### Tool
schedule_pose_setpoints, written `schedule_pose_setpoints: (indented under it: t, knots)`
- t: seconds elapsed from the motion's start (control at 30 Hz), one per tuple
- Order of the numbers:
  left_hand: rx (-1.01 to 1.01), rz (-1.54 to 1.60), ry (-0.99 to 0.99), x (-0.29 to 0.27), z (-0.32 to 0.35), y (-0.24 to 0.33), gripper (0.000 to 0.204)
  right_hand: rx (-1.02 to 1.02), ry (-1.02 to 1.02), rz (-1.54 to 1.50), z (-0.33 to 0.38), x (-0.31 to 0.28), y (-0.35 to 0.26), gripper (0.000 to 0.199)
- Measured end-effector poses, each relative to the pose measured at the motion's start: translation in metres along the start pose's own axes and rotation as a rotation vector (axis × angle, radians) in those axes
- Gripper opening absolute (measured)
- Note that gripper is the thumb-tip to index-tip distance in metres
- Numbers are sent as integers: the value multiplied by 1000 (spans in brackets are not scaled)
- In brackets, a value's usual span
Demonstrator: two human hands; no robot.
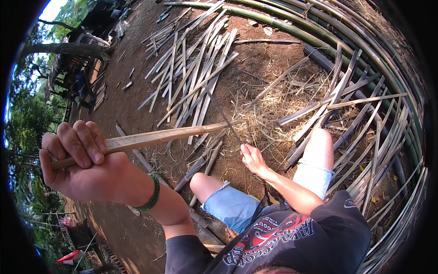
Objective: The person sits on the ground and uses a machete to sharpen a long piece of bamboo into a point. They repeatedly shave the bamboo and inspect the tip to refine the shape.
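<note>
Fingers of your left hand gripping the flat pale bamboo strip, right hand the slim dark blade, shave shallowly.

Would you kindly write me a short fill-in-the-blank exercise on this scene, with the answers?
1. The right hand holds the thin blade, while the pale strip is in the ____ hand.
2. The bracelet on the wrist is coloured ____.
3. The denim shorts are coloured ____.

Missing words: left; green; blue.
</note>
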State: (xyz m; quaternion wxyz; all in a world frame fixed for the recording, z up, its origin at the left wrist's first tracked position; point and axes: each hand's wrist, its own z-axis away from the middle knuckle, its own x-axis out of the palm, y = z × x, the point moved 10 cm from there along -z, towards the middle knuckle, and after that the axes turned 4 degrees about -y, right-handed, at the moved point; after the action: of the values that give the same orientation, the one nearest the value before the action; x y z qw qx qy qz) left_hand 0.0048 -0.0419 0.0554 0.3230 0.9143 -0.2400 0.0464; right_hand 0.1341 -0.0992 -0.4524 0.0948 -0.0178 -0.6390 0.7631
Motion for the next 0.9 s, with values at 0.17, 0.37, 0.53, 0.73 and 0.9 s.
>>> schedule_pose_setpoints:
  t: [0.17,0.37,0.53,0.73,0.9]
  knots:
    - [32,-45,17,5,10,5,31,51,-20,-2,-2,0,8,49]
    - [38,-88,-17,7,11,9,31,26,49,114,-20,-26,62,45]
    - [22,-60,-31,4,19,14,29,92,8,148,-44,-26,82,49]
    - [-18,-11,-100,0,9,9,28,129,90,275,-50,-56,134,53]
    - [32,-111,-31,-14,15,13,29,167,2,241,-47,-38,139,53]
